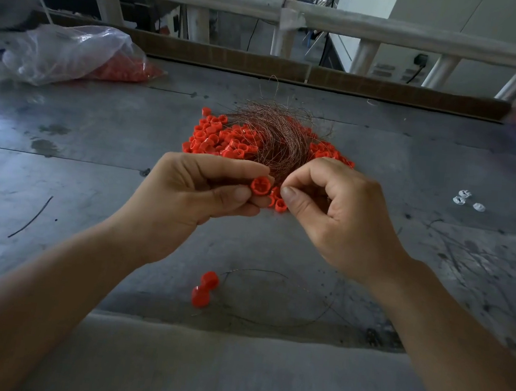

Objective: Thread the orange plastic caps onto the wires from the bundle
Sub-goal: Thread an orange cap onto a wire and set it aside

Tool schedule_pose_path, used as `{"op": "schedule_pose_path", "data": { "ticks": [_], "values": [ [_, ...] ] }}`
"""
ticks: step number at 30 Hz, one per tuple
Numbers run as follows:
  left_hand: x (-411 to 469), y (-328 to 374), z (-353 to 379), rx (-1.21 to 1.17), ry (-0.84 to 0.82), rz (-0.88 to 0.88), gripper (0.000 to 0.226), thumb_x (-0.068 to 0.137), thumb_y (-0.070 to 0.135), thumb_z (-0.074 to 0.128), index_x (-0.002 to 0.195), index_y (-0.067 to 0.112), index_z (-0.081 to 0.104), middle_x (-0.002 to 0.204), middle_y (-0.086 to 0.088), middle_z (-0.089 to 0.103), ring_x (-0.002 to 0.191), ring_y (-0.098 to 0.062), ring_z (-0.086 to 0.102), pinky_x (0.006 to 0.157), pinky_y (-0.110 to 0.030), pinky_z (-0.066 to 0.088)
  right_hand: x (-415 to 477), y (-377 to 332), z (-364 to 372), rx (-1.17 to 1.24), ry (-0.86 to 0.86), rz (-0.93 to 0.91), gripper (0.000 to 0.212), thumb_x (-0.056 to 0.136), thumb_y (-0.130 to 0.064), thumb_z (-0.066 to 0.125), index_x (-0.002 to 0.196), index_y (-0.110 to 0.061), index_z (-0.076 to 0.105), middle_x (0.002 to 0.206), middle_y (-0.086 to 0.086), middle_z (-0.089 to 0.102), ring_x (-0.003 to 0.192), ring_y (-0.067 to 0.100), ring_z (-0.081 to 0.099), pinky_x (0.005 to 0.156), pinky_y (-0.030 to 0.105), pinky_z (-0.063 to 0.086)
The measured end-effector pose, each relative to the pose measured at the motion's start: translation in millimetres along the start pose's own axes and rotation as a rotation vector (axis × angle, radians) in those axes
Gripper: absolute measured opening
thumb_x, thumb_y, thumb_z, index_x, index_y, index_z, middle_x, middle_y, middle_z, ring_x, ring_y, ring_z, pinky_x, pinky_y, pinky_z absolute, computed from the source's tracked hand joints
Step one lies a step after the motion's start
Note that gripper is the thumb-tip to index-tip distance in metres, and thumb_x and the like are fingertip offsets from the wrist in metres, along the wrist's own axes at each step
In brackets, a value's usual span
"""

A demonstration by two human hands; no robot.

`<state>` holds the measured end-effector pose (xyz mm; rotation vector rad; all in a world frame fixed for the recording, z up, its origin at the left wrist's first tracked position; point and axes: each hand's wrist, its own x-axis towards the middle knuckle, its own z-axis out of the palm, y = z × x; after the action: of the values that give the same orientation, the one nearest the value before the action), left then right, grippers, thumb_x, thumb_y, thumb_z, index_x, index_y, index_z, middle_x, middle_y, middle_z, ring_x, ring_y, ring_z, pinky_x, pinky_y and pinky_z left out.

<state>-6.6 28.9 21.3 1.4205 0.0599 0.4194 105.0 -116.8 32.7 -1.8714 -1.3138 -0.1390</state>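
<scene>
While the left hand pinches a cap, opening exposed for threading, the right hand pinches beside it, seemingly on a wire from the bundle.

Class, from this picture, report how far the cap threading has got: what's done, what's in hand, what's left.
Done: two caps by the near edge look strung on a loose wire. In hand: the left hand holds one cap; the right hand seems to pinch a wire end. Left: the cap pile and wire bundle.
</scene>
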Motion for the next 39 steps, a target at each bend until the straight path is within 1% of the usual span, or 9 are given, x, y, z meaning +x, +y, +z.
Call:
{"op": "schedule_pose_path", "data": {
  "ticks": [12,17,20,24,28,30,32,35,39],
  "values": [
    [1.1,-0.9,-2.3,-0.080,-0.049,-0.010,0.026,0.059,0.012,0.067,0.083,0.015,0.076,0.081,-0.004,0.073,0.075,-0.014,0.070,0.064,-0.019,0.054,-0.4,-1.8,-3.0,0.098,-0.048,0.041,0.014,0.081,-0.013,0.054,0.084,-0.010,0.067,0.078,-0.003,0.063,0.074,0.006,0.058,0.069,0.017,0.047],
    [1.0,-1.7,-3.5,-0.140,-0.139,-0.006,0.026,0.063,0.010,0.065,0.087,0.016,0.075,0.081,-0.003,0.073,0.076,-0.012,0.070,0.066,-0.018,0.054,0.9,-3.0,-5.1,0.288,-0.096,0.142,0.020,0.083,-0.005,0.062,0.082,-0.024,0.058,0.071,0.003,0.063,0.067,0.020,0.061,0.063,0.038,0.052],
    [0.6,-2.2,-3.5,-0.152,-0.203,-0.001,0.022,0.067,0.012,0.066,0.088,0.016,0.075,0.086,-0.005,0.072,0.078,-0.012,0.069,0.067,-0.018,0.054,1.0,-4.8,-1.7,0.343,-0.133,0.176,0.027,0.079,-0.002,0.066,0.078,-0.026,0.052,0.066,0.007,0.062,0.059,0.024,0.057,0.054,0.037,0.048],
    [0.6,-5.1,-2.8,-0.171,-0.254,-0.036,0.020,0.070,0.014,0.068,0.090,0.014,0.073,0.084,-0.005,0.072,0.080,-0.013,0.069,0.069,-0.019,0.054,-1.2,-5.8,5.5,0.283,-0.194,0.170,0.032,0.078,0.000,0.066,0.074,-0.028,0.049,0.066,0.002,0.061,0.055,0.009,0.052,0.054,0.030,0.047],
    [1.1,-4.2,-5.0,-0.187,-0.225,-0.048,0.021,0.070,0.011,0.065,0.089,0.013,0.073,0.085,-0.006,0.072,0.080,-0.014,0.069,0.069,-0.020,0.055,3.9,-0.9,-11.6,0.208,-0.231,0.178,0.014,0.081,-0.029,0.064,0.072,-0.028,0.054,0.057,-0.005,0.061,0.049,0.004,0.055,0.046,0.018,0.044],
    [1.3,-3.6,-5.4,-0.190,-0.225,-0.064,0.022,0.069,0.010,0.065,0.089,0.013,0.073,0.085,-0.007,0.072,0.080,-0.014,0.070,0.069,-0.019,0.055,8.8,6.6,-27.0,0.221,-0.211,0.260,0.022,0.073,-0.045,0.055,0.071,-0.023,0.058,0.051,-0.006,0.062,0.038,0.002,0.050,0.039,0.012,0.037],
    [0.8,-3.4,-4.3,-0.185,-0.243,-0.084,0.021,0.069,0.010,0.065,0.088,0.014,0.074,0.085,-0.006,0.072,0.079,-0.014,0.070,0.068,-0.019,0.054,12.1,18.2,-39.2,0.211,-0.189,0.357,0.030,0.073,-0.047,0.054,0.072,-0.018,0.060,0.049,-0.006,0.062,0.034,0.003,0.048,0.035,0.011,0.034],
    [0.5,-4.5,-2.4,-0.182,-0.232,-0.140,0.021,0.065,0.009,0.065,0.084,0.015,0.074,0.083,-0.006,0.072,0.077,-0.014,0.070,0.066,-0.018,0.054,11.9,38.4,-43.2,0.045,-0.172,0.446,0.021,0.084,-0.035,0.060,0.073,-0.017,0.061,0.052,-0.006,0.064,0.040,0.003,0.054,0.039,0.016,0.041],
    [0.5,-6.1,-0.5,-0.167,-0.208,-0.177,0.021,0.062,0.009,0.066,0.080,0.014,0.075,0.080,-0.006,0.072,0.076,-0.014,0.070,0.065,-0.018,0.054,11.4,53.4,-31.6,-0.177,-0.156,0.412,0.013,0.082,-0.025,0.066,0.070,-0.023,0.062,0.059,-0.012,0.059,0.055,0.001,0.055,0.056,0.014,0.042]
  ]
}}
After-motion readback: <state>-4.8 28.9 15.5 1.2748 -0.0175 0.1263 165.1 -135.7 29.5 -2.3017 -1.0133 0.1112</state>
